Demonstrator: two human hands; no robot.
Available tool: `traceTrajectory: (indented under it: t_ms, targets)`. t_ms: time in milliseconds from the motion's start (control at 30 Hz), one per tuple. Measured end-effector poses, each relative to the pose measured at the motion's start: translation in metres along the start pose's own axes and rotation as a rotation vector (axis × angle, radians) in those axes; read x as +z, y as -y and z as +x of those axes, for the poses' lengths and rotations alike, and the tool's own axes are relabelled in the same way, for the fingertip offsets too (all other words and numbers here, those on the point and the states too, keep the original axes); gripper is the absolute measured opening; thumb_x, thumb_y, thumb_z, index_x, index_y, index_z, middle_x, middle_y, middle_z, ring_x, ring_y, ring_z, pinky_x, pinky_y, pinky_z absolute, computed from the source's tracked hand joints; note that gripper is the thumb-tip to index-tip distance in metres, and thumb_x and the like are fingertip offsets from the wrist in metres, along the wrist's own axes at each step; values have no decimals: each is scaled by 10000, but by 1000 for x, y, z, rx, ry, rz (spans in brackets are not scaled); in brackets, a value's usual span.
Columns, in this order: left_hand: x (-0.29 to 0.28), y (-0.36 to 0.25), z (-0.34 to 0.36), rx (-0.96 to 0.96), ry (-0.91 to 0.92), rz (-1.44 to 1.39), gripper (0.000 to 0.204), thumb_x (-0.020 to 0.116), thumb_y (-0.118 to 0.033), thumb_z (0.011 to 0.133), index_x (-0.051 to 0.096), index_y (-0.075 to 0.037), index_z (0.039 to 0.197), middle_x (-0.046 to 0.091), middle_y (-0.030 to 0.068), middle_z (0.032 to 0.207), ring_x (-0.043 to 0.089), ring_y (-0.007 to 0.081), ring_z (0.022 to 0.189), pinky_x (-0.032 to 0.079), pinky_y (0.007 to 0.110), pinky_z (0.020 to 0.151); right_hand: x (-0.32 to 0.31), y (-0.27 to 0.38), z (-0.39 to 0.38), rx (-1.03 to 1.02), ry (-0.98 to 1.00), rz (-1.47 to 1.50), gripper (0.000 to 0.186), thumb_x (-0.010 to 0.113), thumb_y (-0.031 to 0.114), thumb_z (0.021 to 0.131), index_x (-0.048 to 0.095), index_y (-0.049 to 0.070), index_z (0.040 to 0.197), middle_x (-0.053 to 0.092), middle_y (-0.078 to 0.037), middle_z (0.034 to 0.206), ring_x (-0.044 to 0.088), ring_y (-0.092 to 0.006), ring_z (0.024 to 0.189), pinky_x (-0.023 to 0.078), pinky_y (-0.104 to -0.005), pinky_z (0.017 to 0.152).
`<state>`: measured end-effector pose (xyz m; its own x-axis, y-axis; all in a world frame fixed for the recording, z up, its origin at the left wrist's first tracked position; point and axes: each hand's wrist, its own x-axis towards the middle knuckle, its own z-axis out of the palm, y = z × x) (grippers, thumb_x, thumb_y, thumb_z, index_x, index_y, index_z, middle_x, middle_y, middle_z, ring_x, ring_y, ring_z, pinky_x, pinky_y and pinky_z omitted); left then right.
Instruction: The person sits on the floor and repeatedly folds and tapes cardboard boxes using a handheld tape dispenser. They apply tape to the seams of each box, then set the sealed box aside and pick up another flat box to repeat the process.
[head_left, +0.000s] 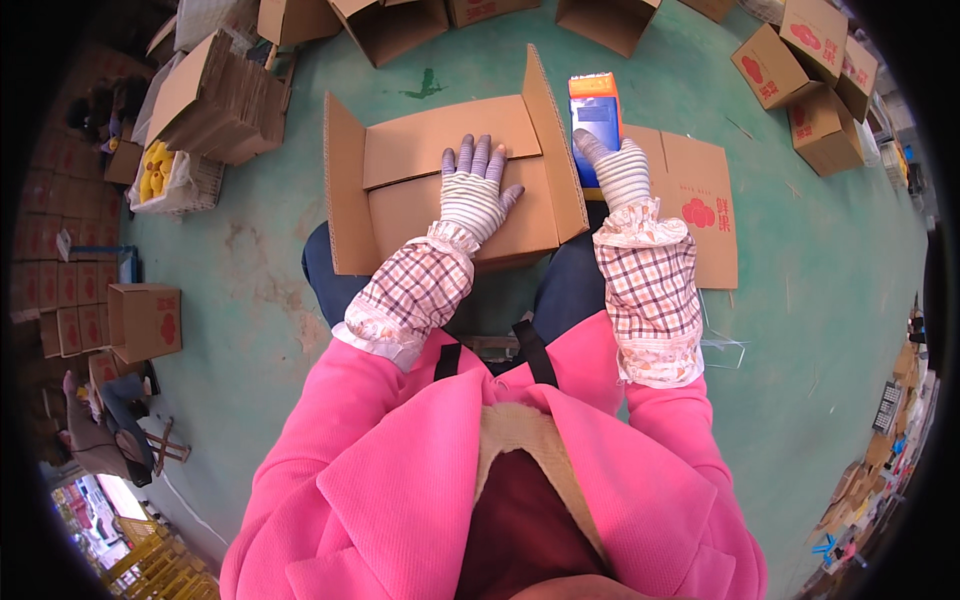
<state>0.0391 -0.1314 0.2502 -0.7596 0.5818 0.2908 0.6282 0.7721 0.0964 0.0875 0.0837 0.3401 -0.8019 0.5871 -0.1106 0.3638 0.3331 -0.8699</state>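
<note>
An upturned cardboard carton (390, 215) rests across my knees. Two of its flaps are folded inward, while the left and right flaps stand up. My left hand (475, 190), in a grey-and-white striped glove, lies flat on the folded flaps with its fingers spread. In my right hand (620, 170), gloved the same way, is a blue and orange tool that looks like a tape dispenser (598, 115), held just beyond the carton's right flap. My thumb rests on its blue side; the other fingers are mostly hidden. A flattened carton (700, 215) lies on the floor beyond my right hand.
Open cartons (390, 30) line the far side of the green floor (250, 240). Far left stand a stack of flat cardboard (220, 105) and a white basket (190, 185) with yellow items. More cartons (810, 80) are piled far right. Another person (110, 425) sits at the left.
</note>
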Motion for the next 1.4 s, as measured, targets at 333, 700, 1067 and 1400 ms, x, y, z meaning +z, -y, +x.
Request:
traceTrajectory:
  t_ms: [333,700,1067,1400]
  targets:
    - [21,-9,-12,12,85,-46,731,574,-527,885,444,-53,1426,364,194,1513,280,387,1430,188,573,1150,10,-15,7,138,86,452,387,753,339,850,693,-19,982,714,-107,815,674,-187,676,557,-298,682]
    - [31,8,-42,53,77,-83,731,589,-486,892,450,17,1404,386,198,1505,306,360,1429,198,522,1176,2,2,-7,226,110,1125,356,749,263,868,614,0,1066,684,-139,802,665,-253,644,579,-353,599]
    - [-7,-8,-53,-271,-24,-835,346,521,-74,974,545,1,1311,614,206,1257,599,355,1162,458,421,1015,32,20,-17,227,314,976,347,731,280,883,622,16,1079,701,-118,812,676,-226,625,591,-340,626]
    - [-159,183,-54,-294,-651,-1396,255,518,-126,1009,627,-67,1232,660,187,1204,662,287,1059,535,404,884,92,10,0,415,322,897,349,756,236,866,621,0,1085,713,-165,814,694,-257,606,608,-339,568]
